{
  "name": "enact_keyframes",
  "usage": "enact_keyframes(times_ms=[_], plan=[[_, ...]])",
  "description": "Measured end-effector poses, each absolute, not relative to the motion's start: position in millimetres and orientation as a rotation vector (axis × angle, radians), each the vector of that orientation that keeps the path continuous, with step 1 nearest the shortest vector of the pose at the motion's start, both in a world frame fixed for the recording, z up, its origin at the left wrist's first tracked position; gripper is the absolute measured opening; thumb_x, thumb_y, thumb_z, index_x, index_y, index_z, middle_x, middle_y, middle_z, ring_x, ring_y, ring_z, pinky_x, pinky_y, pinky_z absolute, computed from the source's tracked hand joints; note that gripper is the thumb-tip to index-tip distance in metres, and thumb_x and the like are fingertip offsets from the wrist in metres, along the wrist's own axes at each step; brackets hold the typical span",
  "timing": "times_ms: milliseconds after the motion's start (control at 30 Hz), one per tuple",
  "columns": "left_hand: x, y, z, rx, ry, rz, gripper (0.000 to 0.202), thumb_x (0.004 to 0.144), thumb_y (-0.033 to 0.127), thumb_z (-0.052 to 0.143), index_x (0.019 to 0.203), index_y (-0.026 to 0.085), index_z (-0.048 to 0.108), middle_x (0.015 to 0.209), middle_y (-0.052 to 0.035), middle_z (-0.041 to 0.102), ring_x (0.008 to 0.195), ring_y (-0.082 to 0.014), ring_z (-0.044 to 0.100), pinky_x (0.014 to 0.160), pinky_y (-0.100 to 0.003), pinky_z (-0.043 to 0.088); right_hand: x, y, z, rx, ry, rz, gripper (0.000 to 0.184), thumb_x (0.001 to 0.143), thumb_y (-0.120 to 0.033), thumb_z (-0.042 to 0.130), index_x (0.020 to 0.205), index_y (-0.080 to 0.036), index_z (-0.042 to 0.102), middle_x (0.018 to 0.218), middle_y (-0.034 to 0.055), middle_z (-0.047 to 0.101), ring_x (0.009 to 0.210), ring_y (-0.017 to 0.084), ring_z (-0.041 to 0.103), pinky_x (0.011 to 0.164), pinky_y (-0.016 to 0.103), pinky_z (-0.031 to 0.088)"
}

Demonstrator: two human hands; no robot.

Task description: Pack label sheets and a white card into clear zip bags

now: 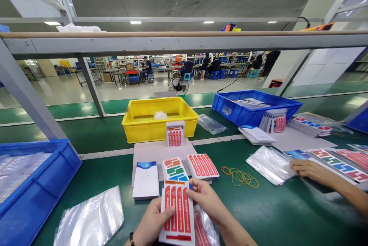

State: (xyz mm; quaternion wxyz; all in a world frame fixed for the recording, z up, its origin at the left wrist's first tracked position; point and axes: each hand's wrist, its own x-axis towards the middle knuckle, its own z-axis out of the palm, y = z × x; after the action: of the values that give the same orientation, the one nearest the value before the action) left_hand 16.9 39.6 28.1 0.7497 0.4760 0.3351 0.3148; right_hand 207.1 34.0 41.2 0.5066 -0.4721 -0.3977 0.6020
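Observation:
In my left hand [155, 218] is a white sheet of red stickers [178, 211], with the thumb on its face. My right hand [204, 196] pinches the upper right edge of the same sheet. Below my right wrist lies a clear bag [209, 225] with red stickers showing, partly hidden by the sheet and hand. Just beyond my hands are a stack of white booklets [145, 181], sheets with coloured stickers [174, 168] and a stack of red sticker sheets [202, 164]. A small pack with red stickers [175, 134] stands upright against the yellow bin [152, 135].
Clear plastic bags [92, 219] lie at left beside a blue bin [54, 184]. Rubber bands [241, 177] rest right of centre. At right, a co-worker's hand [312, 170] touches materials near more clear bags [270, 163]. Another blue bin [227, 106] stands behind. A shelf beam [184, 43] crosses above.

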Motion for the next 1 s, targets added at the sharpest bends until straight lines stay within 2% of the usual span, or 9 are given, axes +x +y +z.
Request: enact_keyframes(times_ms=[133,233,433,567,700,800,867,933,1000], plan=[[8,47,35,1.543,1.023,0.665,0.009,0.073,0.022,0.058,0.07,0.016,0.064,0.062,-0.0005,0.06,0.062,-0.0157,0.052,0.061,-0.025,0.039,220,63,49,-1.134,-0.876,1.251,0.041,0.061,-0.049,0.072,0.081,-0.02,0.051,0.058,-0.0042,0.062,0.05,0.013,0.06,0.048,0.023,0.046],[5,49,40,1.757,1.031,0.6,0.014,0.072,0.013,0.054,0.064,0.018,0.064,0.067,-0.0009,0.061,0.068,-0.0163,0.052,0.065,-0.025,0.037,219,79,47,-1.109,-0.861,1.211,0.044,0.061,-0.052,0.071,0.085,-0.022,0.049,0.06,-0.0044,0.062,0.051,0.014,0.06,0.049,0.024,0.047],[6,53,39,1.564,0.968,0.726,0.014,0.074,0.024,0.057,0.064,0.016,0.064,0.084,-0.0048,0.058,0.081,-0.0194,0.053,0.076,-0.028,0.037,214,75,35,-1.106,-0.918,1.286,0.047,0.06,-0.052,0.072,0.085,-0.022,0.047,0.054,-0.0071,0.057,0.045,0.013,0.057,0.044,0.023,0.044],[9,54,33,1.491,0.972,0.801,0.016,0.073,0.028,0.06,0.062,0.016,0.062,0.077,-0.0022,0.052,0.076,-0.018,0.05,0.072,-0.028,0.037,218,70,31,-1.108,-0.978,1.329,0.05,0.063,-0.051,0.07,0.097,-0.023,0.046,0.053,-0.0084,0.054,0.046,0.013,0.056,0.045,0.023,0.042],[13,51,28,1.409,0.971,0.834,0.02,0.073,0.032,0.061,0.06,0.017,0.059,0.078,-0.0024,0.051,0.078,-0.0189,0.05,0.074,-0.028,0.038,213,65,27,-1.182,-1.156,1.384,0.051,0.069,-0.047,0.065,0.11,-0.022,0.048,0.051,-0.0102,0.047,0.042,0.01,0.047,0.045,0.022,0.036],[15,51,23,1.376,0.978,0.924,0.021,0.074,0.035,0.06,0.063,0.017,0.06,0.077,-0.0017,0.05,0.075,-0.0173,0.048,0.072,-0.027,0.037,208,58,31,-1.234,-1.432,1.346,0.024,0.074,-0.041,0.06,0.08,-0.018,0.064,0.06,-0.0031,0.055,0.056,0.013,0.053,0.056,0.026,0.041],[16,50,21,1.358,0.982,0.994,0.021,0.075,0.036,0.06,0.064,0.017,0.061,0.078,-0.0018,0.05,0.074,-0.0164,0.047,0.07,-0.026,0.036,206,54,38,-1.213,-1.648,1.316,0.024,0.074,-0.035,0.061,0.059,-0.017,0.065,0.08,0.0031,0.061,0.078,0.018,0.057,0.072,0.028,0.043],[17,50,21,1.32,0.986,1.04,0.023,0.074,0.036,0.061,0.063,0.017,0.061,0.079,-0.0022,0.05,0.074,-0.016,0.047,0.069,-0.026,0.036,206,50,44,-1.183,-1.774,1.362,0.015,0.069,-0.028,0.065,0.058,-0.018,0.068,0.088,0.0035,0.062,0.087,0.019,0.056,0.078,0.028,0.042],[17,49,22,1.242,0.977,1.05,0.021,0.073,0.036,0.063,0.065,0.017,0.062,0.08,-0.002,0.051,0.074,-0.0157,0.048,0.068,-0.026,0.037,206,48,46,-1.194,-1.787,1.439,0.007,0.066,-0.021,0.064,0.066,-0.018,0.07,0.077,0.0012,0.061,0.074,0.017,0.056,0.069,0.026,0.042]])
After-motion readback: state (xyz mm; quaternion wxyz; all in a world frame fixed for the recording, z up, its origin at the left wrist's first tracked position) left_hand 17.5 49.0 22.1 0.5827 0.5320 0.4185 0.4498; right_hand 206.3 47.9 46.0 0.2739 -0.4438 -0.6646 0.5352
